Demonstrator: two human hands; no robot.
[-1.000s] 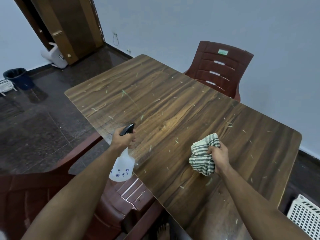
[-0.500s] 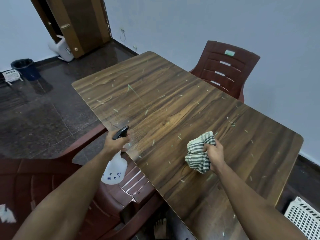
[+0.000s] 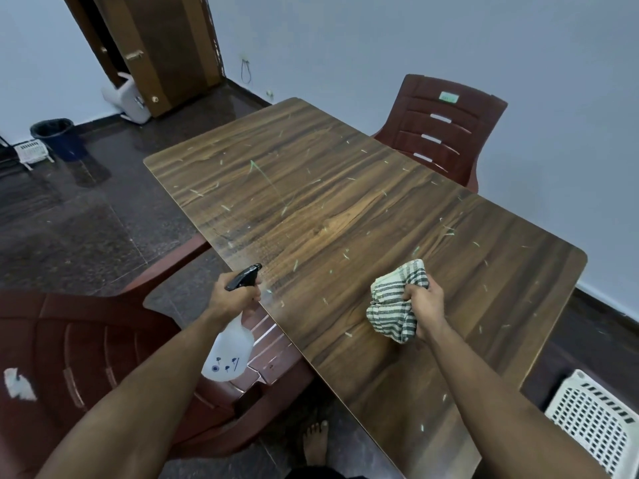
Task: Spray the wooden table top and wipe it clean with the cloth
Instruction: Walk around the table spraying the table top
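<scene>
Left hand (image 3: 232, 298) has its grip clamped on the spray bottle (image 3: 231, 350), right hand (image 3: 424, 305) on the cloth (image 3: 394, 302); mist the counter (image 3: 345, 216) evenly toward the upper left before wiping.

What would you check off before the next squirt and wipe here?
1. Spray bottle held in left hand: ok.
2. Nozzle aimed over the table: ok.
3. Cloth bunched in right hand's grip: ok.
4. Table already clean: not ok, pale bits lie scattered across it.
5. Liquid left in the bottle: cannot tell.
</scene>
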